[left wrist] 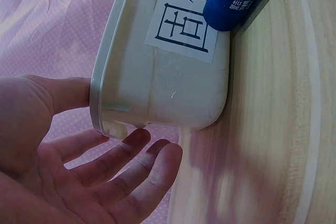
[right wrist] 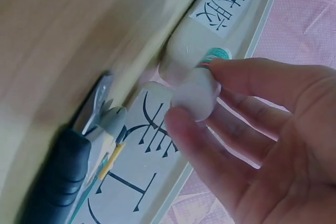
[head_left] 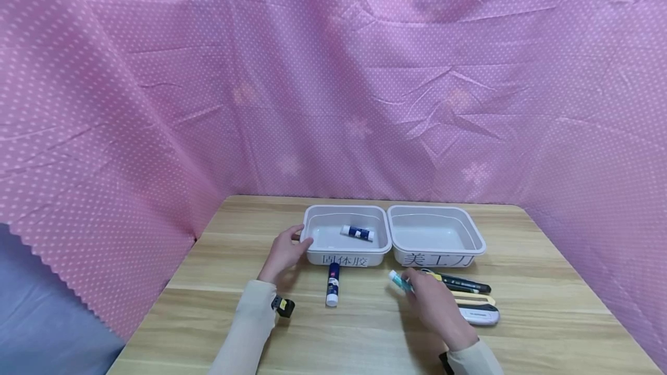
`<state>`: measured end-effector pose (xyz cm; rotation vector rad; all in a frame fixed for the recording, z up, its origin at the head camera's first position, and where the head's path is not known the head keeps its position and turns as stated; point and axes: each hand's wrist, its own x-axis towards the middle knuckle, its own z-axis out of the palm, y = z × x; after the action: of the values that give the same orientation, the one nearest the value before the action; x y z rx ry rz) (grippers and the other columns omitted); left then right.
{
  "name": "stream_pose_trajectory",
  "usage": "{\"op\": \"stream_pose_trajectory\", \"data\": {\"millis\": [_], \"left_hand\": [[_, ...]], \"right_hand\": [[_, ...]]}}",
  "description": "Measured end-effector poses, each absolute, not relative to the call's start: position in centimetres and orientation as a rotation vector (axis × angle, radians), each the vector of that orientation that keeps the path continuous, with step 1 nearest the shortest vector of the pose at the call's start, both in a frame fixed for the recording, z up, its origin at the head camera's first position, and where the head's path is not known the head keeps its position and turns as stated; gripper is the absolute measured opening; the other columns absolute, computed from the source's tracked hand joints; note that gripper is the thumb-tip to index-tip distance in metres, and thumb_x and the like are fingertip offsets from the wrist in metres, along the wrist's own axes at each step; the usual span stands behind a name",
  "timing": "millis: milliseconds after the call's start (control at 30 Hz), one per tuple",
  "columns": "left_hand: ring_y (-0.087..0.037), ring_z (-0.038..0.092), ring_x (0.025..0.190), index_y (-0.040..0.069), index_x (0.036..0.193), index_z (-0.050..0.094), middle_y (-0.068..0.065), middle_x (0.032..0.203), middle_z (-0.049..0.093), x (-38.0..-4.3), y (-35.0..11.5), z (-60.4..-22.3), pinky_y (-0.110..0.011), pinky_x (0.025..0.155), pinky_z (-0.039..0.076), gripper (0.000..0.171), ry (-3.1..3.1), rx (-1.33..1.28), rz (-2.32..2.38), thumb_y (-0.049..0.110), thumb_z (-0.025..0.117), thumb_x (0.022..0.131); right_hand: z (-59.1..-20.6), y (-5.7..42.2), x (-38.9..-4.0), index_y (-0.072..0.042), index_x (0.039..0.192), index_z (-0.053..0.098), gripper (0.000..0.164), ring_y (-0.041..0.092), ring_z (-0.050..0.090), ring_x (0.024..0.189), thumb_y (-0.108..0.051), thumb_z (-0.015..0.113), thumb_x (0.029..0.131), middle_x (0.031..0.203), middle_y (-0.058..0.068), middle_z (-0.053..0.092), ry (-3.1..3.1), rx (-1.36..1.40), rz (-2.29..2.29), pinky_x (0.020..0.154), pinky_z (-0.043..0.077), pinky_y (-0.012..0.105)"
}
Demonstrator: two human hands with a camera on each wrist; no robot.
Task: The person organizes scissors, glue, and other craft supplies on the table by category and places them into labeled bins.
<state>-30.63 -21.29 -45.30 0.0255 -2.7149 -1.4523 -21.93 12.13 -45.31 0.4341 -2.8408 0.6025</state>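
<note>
My left hand (head_left: 285, 253) is at the left corner of the left white bin (head_left: 346, 209), thumb hooked over the rim and fingers along the outer wall. My right hand (head_left: 435, 302) pinches a glue stick (head_left: 400, 280) with a teal body and white ends between thumb and fingers, above the table in front of the bins. In the right wrist view, one white end of this glue stick (right wrist: 194, 97) shows between the fingertips. A navy glue stick (head_left: 358, 233) lies inside the left bin. Another navy glue stick (head_left: 332, 284) stands in front of its label.
Touching the left bin is the right white bin (head_left: 435, 236), with a printed label. Several utility knives lie in front of it: a black one (head_left: 466, 284), a yellow one (head_left: 476, 298) and a grey one (head_left: 479, 315). A pink dotted curtain (head_left: 333, 74) surrounds the wooden table (head_left: 292, 340).
</note>
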Motion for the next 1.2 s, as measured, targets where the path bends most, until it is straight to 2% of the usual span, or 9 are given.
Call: {"op": "stream_pose_trajectory", "data": {"millis": [267,500,733,1000,1200], "left_hand": [[-0.035,0.065,0.111,0.002,0.150,0.048,-0.025,0.130,0.063,-30.8,-21.4,-45.3,-0.042,0.088,0.061,0.059,-2.707,0.015,-1.444,0.024,0.067,0.099],[-0.034,0.065,0.112,0.003,0.150,0.048,-0.024,0.131,0.063,-30.8,-21.3,-45.2,-0.043,0.089,0.060,0.059,-2.716,0.029,-1.444,0.025,0.067,0.099],[-0.035,0.065,0.113,0.004,0.150,0.048,-0.025,0.132,0.063,-30.8,-21.2,-45.2,-0.044,0.089,0.060,0.058,-2.719,0.036,-1.450,0.026,0.067,0.099],[-0.034,0.065,0.112,0.004,0.151,0.047,-0.025,0.132,0.062,-30.8,-21.3,-45.4,-0.042,0.088,0.061,0.059,-2.715,0.039,-1.473,0.026,0.067,0.100],[-0.032,0.066,0.109,0.004,0.151,0.047,-0.023,0.130,0.063,-30.8,-21.4,-45.5,-0.040,0.087,0.061,0.059,-2.709,0.038,-1.484,0.026,0.067,0.099]], "right_hand": [[-43.7,12.0,-22.6,-0.010,0.105,0.070,0.026,0.016,0.065,0.080,0.003,0.076,0.084,0.090,0.002,0.071,-2.827,0.419,0.619,0.071,0.058,0.039],[-42.8,12.2,-23.2,-0.009,0.109,0.070,0.026,0.019,0.068,0.087,0.002,0.076,0.086,0.098,0.005,0.073,-2.776,0.436,0.612,0.075,0.060,0.042],[-41.8,12.0,-23.6,-0.009,0.113,0.070,0.028,0.016,0.065,0.082,0.000,0.075,0.088,0.097,0.004,0.072,-2.778,0.457,0.607,0.071,0.058,0.039],[-40.5,11.3,-24.2,-0.008,0.112,0.071,0.027,0.018,0.068,0.086,0.002,0.076,0.087,0.098,0.005,0.073,-2.716,0.529,0.613,0.078,0.061,0.040],[-40.1,11.1,-25.1,-0.009,0.110,0.071,0.024,0.019,0.068,0.085,0.001,0.075,0.089,0.096,0.004,0.073,-2.649,0.574,0.621,0.075,0.060,0.042]]}}
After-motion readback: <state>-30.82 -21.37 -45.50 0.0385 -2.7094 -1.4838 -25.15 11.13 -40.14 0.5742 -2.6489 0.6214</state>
